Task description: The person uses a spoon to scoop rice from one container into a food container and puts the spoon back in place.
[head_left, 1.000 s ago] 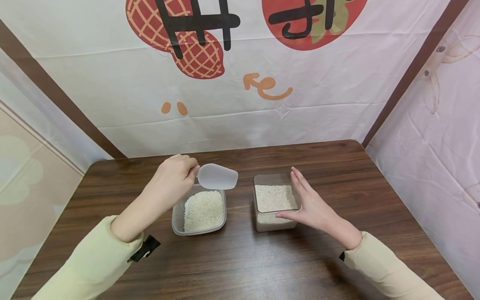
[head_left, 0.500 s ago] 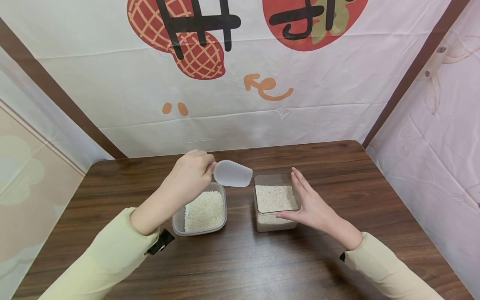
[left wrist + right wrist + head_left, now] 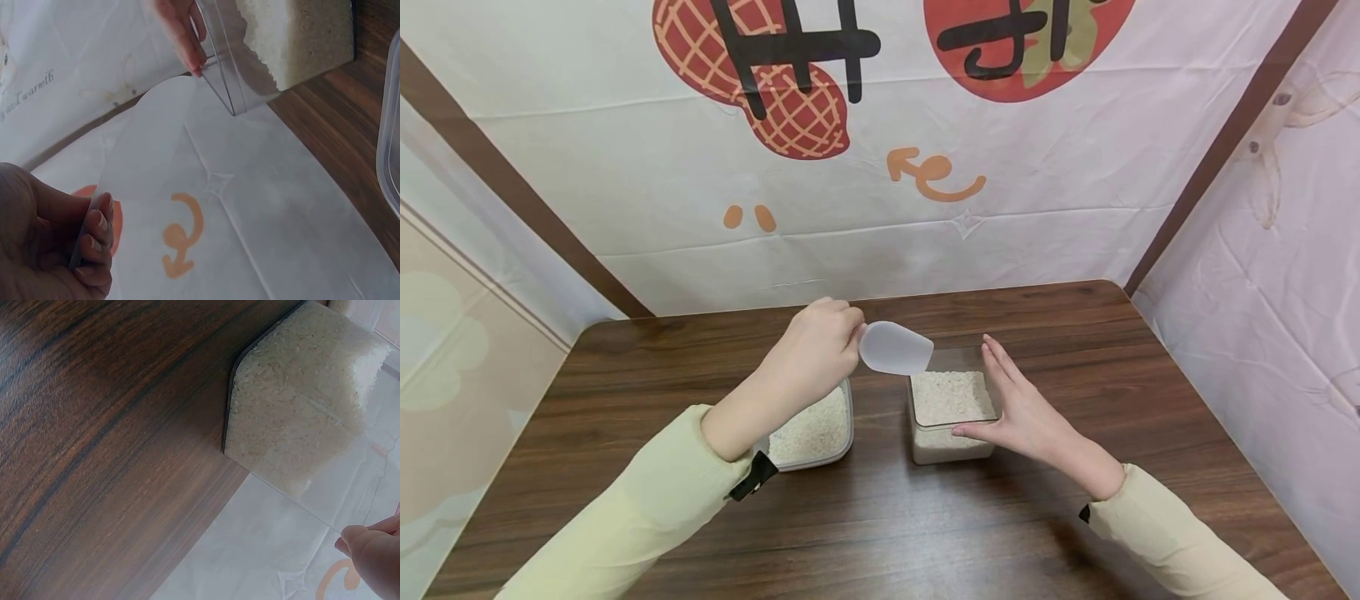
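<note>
My left hand (image 3: 820,342) grips the handle of a translucent white scoop (image 3: 897,348), its fingers curled around it in the left wrist view. The scoop's tip overlaps the back left rim of a clear square container (image 3: 951,452) of rice; no grains show in the scoop. My right hand (image 3: 1028,414) holds that container at its right side, thumb along the front rim and fingers toward the back. In the right wrist view, thumb and finger close on the clear rim. Under my left forearm stands a shallower plastic tub (image 3: 848,433) of rice, partly hidden.
Both containers rest on a dark wood-grain table (image 3: 880,533). A printed white cloth (image 3: 820,242) hangs behind the table's back edge, with another cloth (image 3: 1270,267) at the right side.
My left hand has carried the scoop rightward, from over the shallow tub to the back left rim of the square container. The right hand and both containers have stayed in place.
</note>
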Demonstrator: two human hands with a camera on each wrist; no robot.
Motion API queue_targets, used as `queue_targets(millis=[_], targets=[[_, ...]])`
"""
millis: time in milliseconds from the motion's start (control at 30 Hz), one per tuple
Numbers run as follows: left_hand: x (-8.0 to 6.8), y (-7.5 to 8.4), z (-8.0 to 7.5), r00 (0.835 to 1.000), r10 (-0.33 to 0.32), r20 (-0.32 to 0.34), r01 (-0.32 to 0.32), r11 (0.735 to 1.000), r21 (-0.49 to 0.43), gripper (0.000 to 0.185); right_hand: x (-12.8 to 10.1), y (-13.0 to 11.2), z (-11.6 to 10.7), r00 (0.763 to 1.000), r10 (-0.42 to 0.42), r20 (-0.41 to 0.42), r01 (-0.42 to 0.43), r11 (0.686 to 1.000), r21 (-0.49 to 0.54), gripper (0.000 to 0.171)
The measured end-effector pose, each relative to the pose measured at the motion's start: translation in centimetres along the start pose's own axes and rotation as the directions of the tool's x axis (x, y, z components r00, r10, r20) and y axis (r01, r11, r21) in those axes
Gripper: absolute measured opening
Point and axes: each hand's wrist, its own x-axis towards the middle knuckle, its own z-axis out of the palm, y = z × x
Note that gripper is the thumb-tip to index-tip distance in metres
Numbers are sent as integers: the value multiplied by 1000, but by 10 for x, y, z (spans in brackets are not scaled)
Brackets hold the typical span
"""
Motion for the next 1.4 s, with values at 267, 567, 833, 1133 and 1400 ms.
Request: queue_targets(millis=[267, 567, 833, 1133, 1400], targets=[[5, 8, 9, 999, 45, 7, -45, 999, 27, 15, 0, 0, 0, 1000, -2, -1, 2, 1000, 1, 113], [10, 11, 21, 995, 103, 3, -103, 994, 49, 13, 1, 1, 1, 1000, -3, -8, 3, 1000, 8, 113], [13, 14, 27, 984, 179, 10, -178, 977, 120, 8, 1, 2, 1, 1000, 1, -9, -1, 1000, 17, 113], [18, 15, 38, 969, 248, 17, -247, 953, 177, 8, 1, 1, 1, 1000, -1, -7, 2, 1000, 18, 113], [23, 20, 46, 965, 252, 72, -262, 936, 237, 6, 1, 2, 1, 1000, -12, -16, 12, 1000, 5, 113]])
